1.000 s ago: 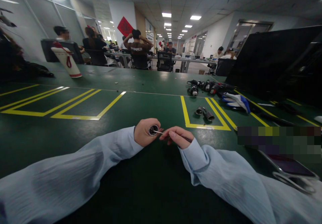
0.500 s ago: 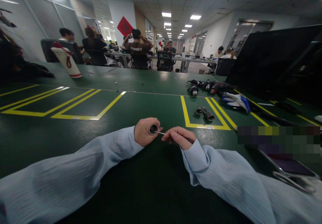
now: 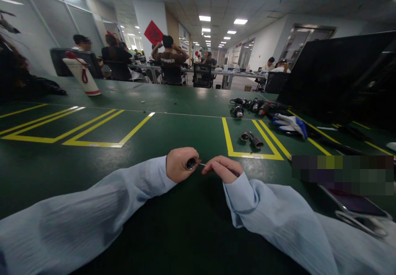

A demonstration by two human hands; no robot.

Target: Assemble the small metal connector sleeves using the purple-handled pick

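Observation:
My left hand (image 3: 178, 164) is closed around a round metal part (image 3: 190, 164), hollow like a socket, with its dark open end facing me. The rest of that part is hidden in the fist. Just to the right, my right hand (image 3: 222, 169) pinches a thin screwdriver-like tool (image 3: 236, 172) with a dark handle. Its slim metal shaft (image 3: 203, 164) points left at the fingertips of my left hand, beside the part's rim. Whether the tip touches the part cannot be made out. Both hands are just above the green table.
Two metal socket-like parts (image 3: 256, 140) lie inside a yellow taped outline (image 3: 256, 155). Behind them are dark power tools (image 3: 238, 111) and a blue-white glove (image 3: 291, 125). A phone (image 3: 355, 203) and white cable lie right, a monitor (image 3: 337, 73) beyond. A white cup (image 3: 82, 77) stands back left.
My left hand has turned and shifted slightly right and down with the metal part. The tool's shaft, earlier across the part's open end, now meets the fingertips beside it. My right hand moved slightly right.

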